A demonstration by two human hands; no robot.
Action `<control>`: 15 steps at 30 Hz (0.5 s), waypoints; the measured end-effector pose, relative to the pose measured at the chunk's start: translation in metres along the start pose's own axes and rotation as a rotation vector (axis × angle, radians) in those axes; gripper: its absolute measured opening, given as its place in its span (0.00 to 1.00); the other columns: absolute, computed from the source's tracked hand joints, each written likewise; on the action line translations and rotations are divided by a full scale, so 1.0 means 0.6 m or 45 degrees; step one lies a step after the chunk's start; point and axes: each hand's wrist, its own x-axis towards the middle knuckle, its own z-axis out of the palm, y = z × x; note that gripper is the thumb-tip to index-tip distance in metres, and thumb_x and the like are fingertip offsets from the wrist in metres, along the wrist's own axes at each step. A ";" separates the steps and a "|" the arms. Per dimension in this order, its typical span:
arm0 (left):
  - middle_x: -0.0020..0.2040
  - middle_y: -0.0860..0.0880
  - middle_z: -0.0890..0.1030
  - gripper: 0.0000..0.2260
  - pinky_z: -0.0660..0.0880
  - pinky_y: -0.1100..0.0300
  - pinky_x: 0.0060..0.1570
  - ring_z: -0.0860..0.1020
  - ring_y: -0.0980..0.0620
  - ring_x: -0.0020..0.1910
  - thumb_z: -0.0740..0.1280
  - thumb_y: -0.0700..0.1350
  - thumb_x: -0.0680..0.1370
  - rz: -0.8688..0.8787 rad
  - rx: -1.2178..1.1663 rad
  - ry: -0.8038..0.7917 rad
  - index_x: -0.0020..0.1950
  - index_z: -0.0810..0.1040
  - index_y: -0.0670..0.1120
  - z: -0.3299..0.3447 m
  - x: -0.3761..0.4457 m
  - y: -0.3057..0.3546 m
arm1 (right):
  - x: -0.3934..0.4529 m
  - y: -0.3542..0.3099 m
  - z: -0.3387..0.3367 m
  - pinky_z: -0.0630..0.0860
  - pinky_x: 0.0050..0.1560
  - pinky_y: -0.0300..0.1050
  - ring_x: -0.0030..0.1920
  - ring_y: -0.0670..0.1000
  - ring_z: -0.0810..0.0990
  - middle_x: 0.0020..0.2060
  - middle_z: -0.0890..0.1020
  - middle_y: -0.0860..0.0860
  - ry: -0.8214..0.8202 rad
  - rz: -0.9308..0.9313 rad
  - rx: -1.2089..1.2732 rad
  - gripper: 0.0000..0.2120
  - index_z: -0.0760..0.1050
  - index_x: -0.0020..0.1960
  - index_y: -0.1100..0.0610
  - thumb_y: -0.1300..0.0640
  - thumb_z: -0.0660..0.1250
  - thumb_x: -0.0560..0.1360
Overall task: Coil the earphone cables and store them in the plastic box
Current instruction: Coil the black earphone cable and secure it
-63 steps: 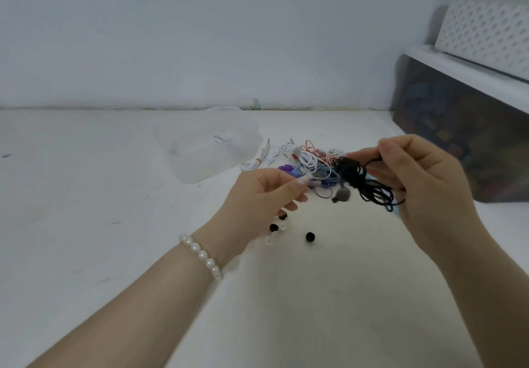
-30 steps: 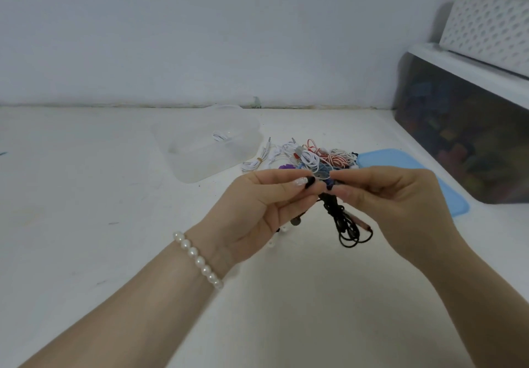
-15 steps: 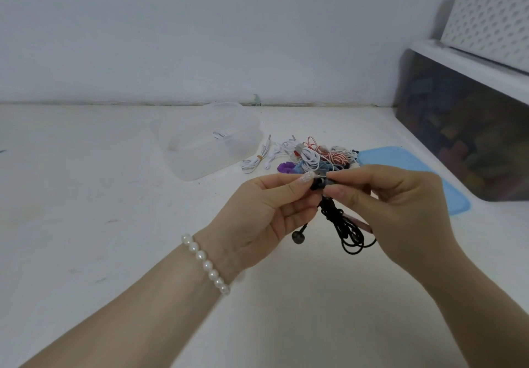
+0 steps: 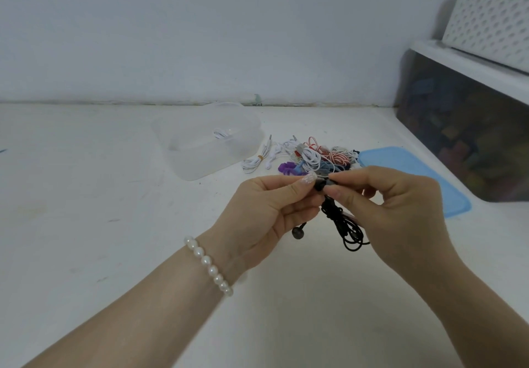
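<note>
1. Pinching the black earphone cable at its top, my left hand and right hand have drawn together above the table's near centre.
2. Its bundle now dangles, still loose.
3. The plastic box waits far left, one white coil inside.

— What do you see on the arms from your end?
— I see bare forearms, no sleeves. A pearl bracelet circles the left wrist, and the left thumbnail has glittery polish.
</note>
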 end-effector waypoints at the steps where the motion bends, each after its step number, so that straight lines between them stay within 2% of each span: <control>1: 0.33 0.45 0.83 0.11 0.78 0.65 0.33 0.81 0.55 0.31 0.68 0.41 0.64 0.006 -0.008 -0.007 0.43 0.81 0.37 0.000 0.000 0.000 | 0.000 0.000 0.000 0.68 0.39 0.27 0.35 0.36 0.76 0.31 0.77 0.27 0.005 -0.005 -0.019 0.10 0.75 0.40 0.37 0.52 0.70 0.64; 7: 0.36 0.43 0.83 0.11 0.79 0.63 0.36 0.82 0.53 0.35 0.67 0.39 0.65 -0.006 -0.094 -0.025 0.43 0.81 0.35 0.004 -0.003 -0.003 | -0.001 0.004 0.001 0.68 0.38 0.26 0.35 0.36 0.76 0.31 0.78 0.28 0.046 0.013 -0.024 0.10 0.75 0.39 0.37 0.53 0.69 0.65; 10: 0.37 0.43 0.83 0.11 0.79 0.63 0.37 0.82 0.52 0.35 0.67 0.38 0.65 -0.007 -0.109 -0.022 0.44 0.81 0.35 0.004 -0.003 -0.005 | -0.003 0.004 0.004 0.68 0.38 0.24 0.35 0.34 0.75 0.28 0.78 0.33 0.072 0.013 -0.043 0.09 0.77 0.40 0.40 0.55 0.69 0.65; 15: 0.37 0.42 0.83 0.11 0.80 0.62 0.38 0.82 0.52 0.35 0.67 0.38 0.65 0.017 -0.104 -0.009 0.44 0.81 0.34 0.007 -0.005 -0.006 | -0.004 0.003 0.008 0.67 0.39 0.21 0.37 0.31 0.74 0.33 0.77 0.34 0.122 -0.016 -0.106 0.09 0.79 0.43 0.46 0.58 0.69 0.65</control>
